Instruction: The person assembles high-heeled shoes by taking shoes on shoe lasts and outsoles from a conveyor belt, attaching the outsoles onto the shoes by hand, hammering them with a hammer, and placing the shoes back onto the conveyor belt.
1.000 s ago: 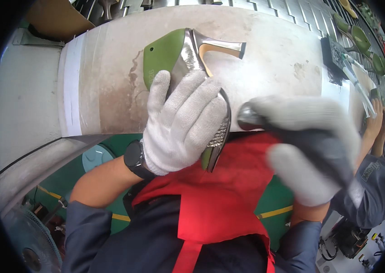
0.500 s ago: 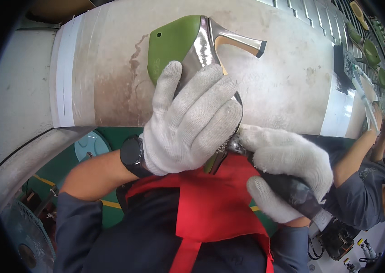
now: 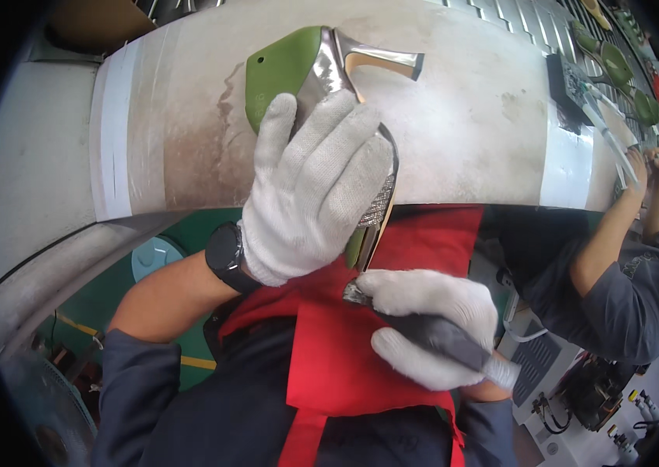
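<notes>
A shiny metallic high-heeled shoe (image 3: pixel 331 71) lies on its side along the bench edge, heel pointing right and toe toward me. A green plastic shoe last (image 3: pixel 283 78) fills it, its top part sticking out to the left. My left hand (image 3: pixel 314 183), in a white knitted glove, is closed over the shoe's middle and hides much of the upper. Below the toe, my gloved right hand (image 3: pixel 450 296) grips a dark-handled tool (image 3: pixel 442 340) with a shiny metal end. That end is just short of the toe; whether they touch, I cannot tell. The tool's kind is unclear.
The pale, stained bench top (image 3: pixel 469 117) has tape strips at both sides. At the right stand a dark box (image 3: pixel 567 93) and several green shoe lasts (image 3: pixel 616 64). A co-worker's forearm (image 3: pixel 609 226) reaches in there. A fan (image 3: pixel 57 405) is at lower left.
My right hand and the tool have moved down and left, from the shoe's side to below its toe. The patterned strap and toe now show more. The shoe appears slightly further left.
</notes>
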The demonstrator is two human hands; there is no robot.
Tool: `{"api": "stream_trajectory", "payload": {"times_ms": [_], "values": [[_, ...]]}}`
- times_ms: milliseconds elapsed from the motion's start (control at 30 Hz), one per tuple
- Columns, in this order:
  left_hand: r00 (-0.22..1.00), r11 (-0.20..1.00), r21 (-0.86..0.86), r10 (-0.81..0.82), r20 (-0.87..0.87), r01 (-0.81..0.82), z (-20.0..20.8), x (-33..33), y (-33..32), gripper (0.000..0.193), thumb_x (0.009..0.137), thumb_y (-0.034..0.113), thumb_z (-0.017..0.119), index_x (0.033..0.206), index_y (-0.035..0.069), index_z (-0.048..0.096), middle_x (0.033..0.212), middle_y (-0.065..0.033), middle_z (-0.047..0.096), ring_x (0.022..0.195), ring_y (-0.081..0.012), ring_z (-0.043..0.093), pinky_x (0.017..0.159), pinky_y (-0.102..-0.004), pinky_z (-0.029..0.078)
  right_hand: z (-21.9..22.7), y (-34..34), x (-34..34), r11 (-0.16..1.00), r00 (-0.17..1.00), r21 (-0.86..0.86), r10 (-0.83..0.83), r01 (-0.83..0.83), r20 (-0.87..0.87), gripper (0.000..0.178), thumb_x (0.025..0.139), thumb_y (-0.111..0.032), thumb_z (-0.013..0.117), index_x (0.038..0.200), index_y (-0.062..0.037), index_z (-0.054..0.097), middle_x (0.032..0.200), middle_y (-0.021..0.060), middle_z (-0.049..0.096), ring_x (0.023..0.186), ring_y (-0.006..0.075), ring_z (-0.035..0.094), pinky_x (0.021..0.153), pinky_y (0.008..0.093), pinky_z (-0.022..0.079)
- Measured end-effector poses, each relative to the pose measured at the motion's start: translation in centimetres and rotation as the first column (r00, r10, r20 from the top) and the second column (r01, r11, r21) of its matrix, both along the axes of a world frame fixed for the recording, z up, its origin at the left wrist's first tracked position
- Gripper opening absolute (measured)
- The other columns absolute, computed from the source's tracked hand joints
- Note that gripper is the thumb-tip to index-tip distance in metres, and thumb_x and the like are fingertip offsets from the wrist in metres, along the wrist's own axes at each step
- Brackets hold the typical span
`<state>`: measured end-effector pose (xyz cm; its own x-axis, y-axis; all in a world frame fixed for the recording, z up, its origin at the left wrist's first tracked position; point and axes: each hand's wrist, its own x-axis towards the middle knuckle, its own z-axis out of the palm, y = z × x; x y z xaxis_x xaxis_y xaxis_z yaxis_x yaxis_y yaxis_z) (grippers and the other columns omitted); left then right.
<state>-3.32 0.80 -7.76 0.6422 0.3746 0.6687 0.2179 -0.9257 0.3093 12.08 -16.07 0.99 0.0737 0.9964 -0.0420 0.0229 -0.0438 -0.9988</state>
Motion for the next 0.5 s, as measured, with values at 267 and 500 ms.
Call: {"api": "stream_trajectory", "payload": {"times_ms": [267, 500], "values": [[0.992, 0.998, 0.012, 0.065, 0.105, -0.067, -1.1, 0.3, -0.4, 0.051, 0.087, 0.009, 0.078, 0.135, 0.008, 0.06, 0.136, -0.0185, 0.067, 0.132, -0.0392, 0.067, 0.126, -0.0693, 0.029, 0.7, 2.3, 0.3, 0.874, 0.94, 0.352, -0.336, 0.334, -0.057, 0.039, 0.087, 0.008, 0.084, 0.122, 0.0064, 0.067, 0.128, 0.0347, 0.072, 0.118, 0.0408, 0.077, 0.102, 0.0471, 0.061], [0.995, 0.994, -0.061, 0.096, 0.027, -0.094, -0.1, 0.5, -0.6, 0.034, 0.085, 0.01, 0.078, 0.117, 0.011, 0.066, 0.121, -0.0124, 0.071, 0.115, -0.0325, 0.075, 0.123, -0.0737, 0.031, 3.2, 5.9, 2.1, 0.981, 0.92, 0.049, -0.191, 0.186, 0.343, 0.028, 0.086, 0.003, 0.085, 0.11, 0.0022, 0.073, 0.121, 0.0282, 0.078, 0.109, 0.0369, 0.081, 0.095, 0.0424, 0.065]]}}
